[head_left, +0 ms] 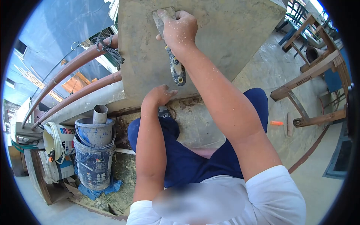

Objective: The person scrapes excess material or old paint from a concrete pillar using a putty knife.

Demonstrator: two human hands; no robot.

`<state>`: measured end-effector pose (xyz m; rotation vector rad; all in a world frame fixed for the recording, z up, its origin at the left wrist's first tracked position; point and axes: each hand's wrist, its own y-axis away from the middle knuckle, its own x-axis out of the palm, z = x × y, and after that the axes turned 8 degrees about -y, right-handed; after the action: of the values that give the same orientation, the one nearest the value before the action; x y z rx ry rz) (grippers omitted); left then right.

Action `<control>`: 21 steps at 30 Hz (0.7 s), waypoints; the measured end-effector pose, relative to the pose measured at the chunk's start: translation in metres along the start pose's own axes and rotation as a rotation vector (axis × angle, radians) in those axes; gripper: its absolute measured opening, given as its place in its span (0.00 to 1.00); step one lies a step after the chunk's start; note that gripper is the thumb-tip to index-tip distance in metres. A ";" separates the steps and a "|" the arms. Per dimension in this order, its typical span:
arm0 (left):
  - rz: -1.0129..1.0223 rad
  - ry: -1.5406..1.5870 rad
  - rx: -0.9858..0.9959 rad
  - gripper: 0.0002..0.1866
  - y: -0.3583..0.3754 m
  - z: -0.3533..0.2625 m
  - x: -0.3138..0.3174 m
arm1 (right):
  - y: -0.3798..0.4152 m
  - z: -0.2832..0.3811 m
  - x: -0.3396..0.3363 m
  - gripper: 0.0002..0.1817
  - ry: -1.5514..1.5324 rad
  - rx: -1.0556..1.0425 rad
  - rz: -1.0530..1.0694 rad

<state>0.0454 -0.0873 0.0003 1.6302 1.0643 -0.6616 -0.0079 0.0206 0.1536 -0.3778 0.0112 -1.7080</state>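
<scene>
Scraper [176, 69] in the right grip [167, 26]: its flat metal blade is smeared with grey, dried material, and its rounded, tapering handle is mottled dark and pale, with small yellow patches. The slab [142, 56] is broad, flat and straight-edged, its grey-tan face blotchy and matt, with a rough, crumbly brown strip along the near edge. Pale specks dot the right hand and forearm.

Two smooth, reddish-brown pipes [71, 65] run up to the left side of the slab, a bundle of grey cable [110, 50] wrapped round the upper one. Near the left forearm, a paint-stained grey bucket [95, 133] sits in a dark, spattered one [93, 165], with a short grey tube [100, 114] upright in it and blue cloth [101, 190] beneath the pair. White pails [60, 140] lie tipped just beside them. The person's bent knees, in dark blue cloth, take up the space before the slab. To the right, a rough wood frame [311, 82] stands on the floor [258, 75], near a small orange object [276, 123].

The right grip is closed round the blade, over the slab's face; the handle points back toward the person. The left grip [161, 94] is open, fingers loosely bent, by the slab's near edge, below the handle and apart from it.
</scene>
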 end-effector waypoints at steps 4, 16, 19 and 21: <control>0.019 -0.032 -0.001 0.34 -0.005 0.014 0.005 | 0.010 -0.011 0.004 0.20 0.007 0.063 -0.056; -0.004 -0.058 -0.025 0.35 -0.004 0.017 0.001 | -0.003 -0.003 0.019 0.17 -0.084 -0.058 -0.015; 0.000 -0.018 -0.041 0.35 0.005 0.014 0.006 | -0.010 0.018 0.026 0.16 -0.247 -0.160 -0.009; -0.006 0.002 -0.026 0.36 0.005 0.012 -0.002 | -0.001 -0.001 0.016 0.16 -0.132 -0.088 -0.015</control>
<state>0.0501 -0.1000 0.0008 1.6062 1.0753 -0.6472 -0.0111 0.0048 0.1571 -0.5570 -0.0126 -1.6978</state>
